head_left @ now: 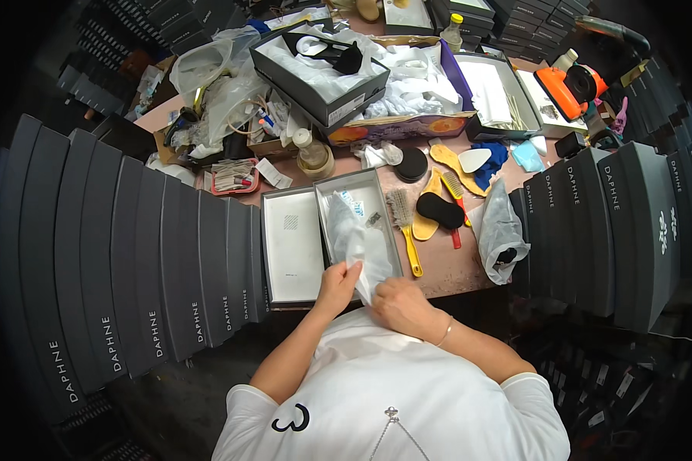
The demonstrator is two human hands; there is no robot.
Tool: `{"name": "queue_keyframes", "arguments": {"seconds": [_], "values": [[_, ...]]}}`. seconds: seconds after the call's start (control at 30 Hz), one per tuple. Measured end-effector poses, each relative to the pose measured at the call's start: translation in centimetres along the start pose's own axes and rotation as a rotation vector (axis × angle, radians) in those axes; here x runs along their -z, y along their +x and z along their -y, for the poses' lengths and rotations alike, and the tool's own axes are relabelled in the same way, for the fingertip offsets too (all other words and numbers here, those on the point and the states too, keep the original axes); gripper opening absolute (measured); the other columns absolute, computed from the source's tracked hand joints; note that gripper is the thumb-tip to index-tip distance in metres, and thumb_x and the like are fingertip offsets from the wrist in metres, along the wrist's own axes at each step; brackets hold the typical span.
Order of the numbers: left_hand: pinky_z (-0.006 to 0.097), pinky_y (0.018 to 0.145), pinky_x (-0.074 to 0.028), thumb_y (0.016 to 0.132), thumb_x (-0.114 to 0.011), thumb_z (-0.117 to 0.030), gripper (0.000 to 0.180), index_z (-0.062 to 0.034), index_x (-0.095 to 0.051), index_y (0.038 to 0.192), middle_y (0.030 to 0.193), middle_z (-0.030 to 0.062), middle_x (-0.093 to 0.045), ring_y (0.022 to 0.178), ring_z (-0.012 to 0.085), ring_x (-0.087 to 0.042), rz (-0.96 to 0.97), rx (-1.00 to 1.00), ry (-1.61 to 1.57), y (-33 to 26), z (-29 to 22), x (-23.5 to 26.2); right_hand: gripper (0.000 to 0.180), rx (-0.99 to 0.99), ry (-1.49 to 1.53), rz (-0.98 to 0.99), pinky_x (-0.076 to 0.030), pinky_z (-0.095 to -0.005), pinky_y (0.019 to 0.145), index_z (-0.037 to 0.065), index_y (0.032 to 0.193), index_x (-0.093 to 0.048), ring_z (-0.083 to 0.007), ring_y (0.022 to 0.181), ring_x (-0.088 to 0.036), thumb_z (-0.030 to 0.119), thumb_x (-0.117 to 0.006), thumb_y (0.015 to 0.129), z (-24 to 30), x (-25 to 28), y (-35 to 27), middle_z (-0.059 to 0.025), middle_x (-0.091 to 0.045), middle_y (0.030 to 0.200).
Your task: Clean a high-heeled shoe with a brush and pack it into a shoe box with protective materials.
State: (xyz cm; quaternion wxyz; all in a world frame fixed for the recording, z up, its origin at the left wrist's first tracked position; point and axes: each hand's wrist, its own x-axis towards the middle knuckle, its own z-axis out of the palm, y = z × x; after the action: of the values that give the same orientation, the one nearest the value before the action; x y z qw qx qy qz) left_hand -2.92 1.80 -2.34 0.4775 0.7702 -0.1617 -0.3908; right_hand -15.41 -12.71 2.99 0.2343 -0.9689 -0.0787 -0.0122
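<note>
An open shoe box [393,265] lies in front of me with its white-lined lid [292,261] beside it on the left. Over the box I hold a thin, whitish translucent bag [352,232]; what it contains cannot be made out. My left hand [340,286] is closed on the bag's near part, thumb on top. At the bag's near end my right hand [404,306] is closed, fingers curled around the gathered edge. A small blue-and-white packet [352,203] shows at the far end of the box.
Right of the box lie a yellow-handled brush [404,230], a black oval pad [440,210] and another translucent bag [502,238] with something dark inside. Tall rows of dark shoe boxes [134,261] flank me. An opened shoe box [323,107] and a glass jar [312,154] stand farther back.
</note>
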Motion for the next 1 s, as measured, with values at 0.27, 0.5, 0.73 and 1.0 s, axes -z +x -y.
{"name": "queue_keyframes", "arguments": {"seconds": [0.27, 0.5, 0.73, 1.0], "values": [[0.022, 0.057, -0.045, 0.097, -0.058, -0.027, 0.031, 0.0033, -0.062, 0.093, 0.073, 0.0013, -0.060, 0.062, 0.0067, -0.051, -0.024, -0.236, -0.402, -3.7, -2.5, -1.5, 0.018, -0.219, 0.606, -0.012, -0.050, -0.0416, 0.071, 0.000, 0.094, -0.067, -0.0346, 0.078, -0.062, 0.015, -0.062, 0.087, 0.6, 6.2, 0.8, -0.0157, -0.064, 0.087], [0.022, 0.051, -0.038, 0.096, -0.061, -0.026, 0.033, 0.0003, -0.060, 0.077, 0.061, -0.0028, -0.051, 0.056, 0.0042, -0.044, 0.021, -0.129, -0.295, -4.3, -3.2, 0.6, 0.014, -0.348, 0.186, -0.031, -0.049, -0.0467, 0.080, -0.002, 0.092, -0.061, -0.0422, 0.089, -0.061, 0.007, -0.055, 0.083, -2.8, -2.3, 0.7, -0.0212, -0.065, 0.093], [0.028, 0.051, -0.039, 0.094, -0.062, -0.025, 0.037, 0.0032, -0.054, 0.071, 0.059, 0.0027, -0.051, 0.056, 0.0078, -0.045, -0.008, -0.244, -0.123, -4.3, -4.5, -1.2, 0.031, -0.093, 0.241, 0.388, -0.052, -0.0397, 0.083, 0.003, 0.110, -0.063, -0.0321, 0.104, -0.061, 0.013, -0.060, 0.081, -8.2, -10.3, 2.6, -0.0243, -0.062, 0.109], [0.027, 0.056, -0.042, 0.094, -0.061, -0.021, 0.030, 0.0005, -0.058, 0.073, 0.063, 0.0025, -0.055, 0.058, 0.0105, -0.050, 0.014, -0.375, 0.023, -3.8, -3.9, -1.4, 0.034, -0.171, 0.234, 0.493, -0.050, -0.0342, 0.091, 0.005, 0.124, -0.056, -0.0254, 0.109, -0.059, 0.014, -0.052, 0.091, -6.6, -7.4, 3.2, -0.0145, -0.061, 0.119]]}}
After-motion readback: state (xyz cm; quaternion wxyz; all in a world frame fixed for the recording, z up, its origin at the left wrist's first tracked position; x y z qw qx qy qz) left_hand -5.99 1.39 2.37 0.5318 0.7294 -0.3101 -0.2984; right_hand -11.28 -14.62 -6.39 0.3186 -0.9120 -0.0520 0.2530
